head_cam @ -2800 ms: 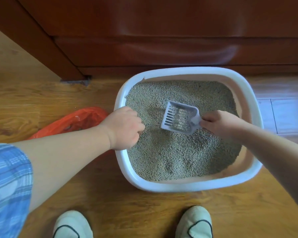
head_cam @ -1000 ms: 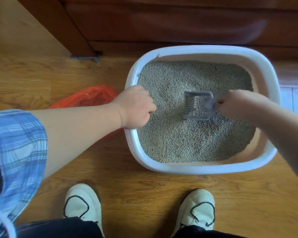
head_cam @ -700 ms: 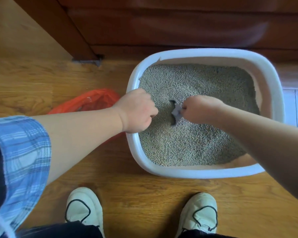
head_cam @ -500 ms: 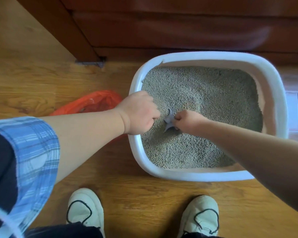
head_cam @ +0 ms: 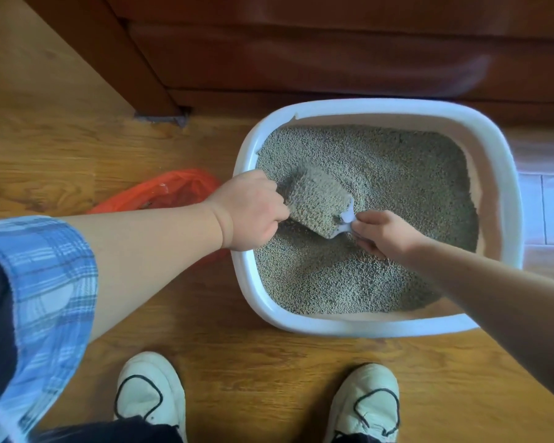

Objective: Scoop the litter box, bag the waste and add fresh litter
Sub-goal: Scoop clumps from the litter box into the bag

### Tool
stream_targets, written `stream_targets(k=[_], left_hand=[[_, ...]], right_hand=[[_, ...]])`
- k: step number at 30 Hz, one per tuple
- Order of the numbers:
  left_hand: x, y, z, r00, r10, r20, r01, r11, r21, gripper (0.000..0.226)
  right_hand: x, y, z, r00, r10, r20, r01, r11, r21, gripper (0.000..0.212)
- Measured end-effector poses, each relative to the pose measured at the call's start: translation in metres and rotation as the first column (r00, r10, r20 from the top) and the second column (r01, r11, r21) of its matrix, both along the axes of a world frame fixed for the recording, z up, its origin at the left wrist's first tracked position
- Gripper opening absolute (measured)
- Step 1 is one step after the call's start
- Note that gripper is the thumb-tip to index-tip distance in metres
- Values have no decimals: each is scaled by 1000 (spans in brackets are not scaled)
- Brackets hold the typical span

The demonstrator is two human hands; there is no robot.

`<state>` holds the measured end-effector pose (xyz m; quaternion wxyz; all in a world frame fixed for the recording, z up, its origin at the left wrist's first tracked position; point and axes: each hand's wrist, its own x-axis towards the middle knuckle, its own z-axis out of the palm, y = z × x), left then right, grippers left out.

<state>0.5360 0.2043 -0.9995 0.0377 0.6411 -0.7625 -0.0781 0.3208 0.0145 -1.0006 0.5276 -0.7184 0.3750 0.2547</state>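
My right hand (head_cam: 383, 233) pinches the heaped scoop (head_cam: 315, 199), left hand (head_cam: 253, 211) grips the box (head_cam: 365, 329); tilting could spill litter (head_cam: 403, 174) onto the floor (head_cam: 237, 362).

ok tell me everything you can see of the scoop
The scoop is pale grey plastic, heaped with litter that hides its floor. It is held tilted in the litter box, near its left wall. The right hand pinches its short handle; the left hand, curled over the rim, is at its front end, contact unclear.
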Motion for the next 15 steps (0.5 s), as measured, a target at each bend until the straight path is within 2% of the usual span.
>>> stream_targets(k=[3, 6, 10, 15], left_hand=[[0, 0, 1, 1000, -17, -6, 17, 1000, -4, 17], [-1, -1, 1, 1000, -15, 2, 15, 1000, 13, 17], [-2, -1, 1, 999, 10, 42, -11, 999, 31, 22], [-3, -1, 4, 998, 9, 66, -11, 999, 31, 25]], right_hand=[[-15, -16, 1, 999, -42, 20, 44, 991, -125, 35], [-27, -30, 3, 1000, -18, 10, 20, 963, -268, 36], [-38, -35, 10, 1000, 12, 26, -5, 963, -268, 37], [-44, -30, 13, 995, -67, 80, 85, 965, -249, 39]])
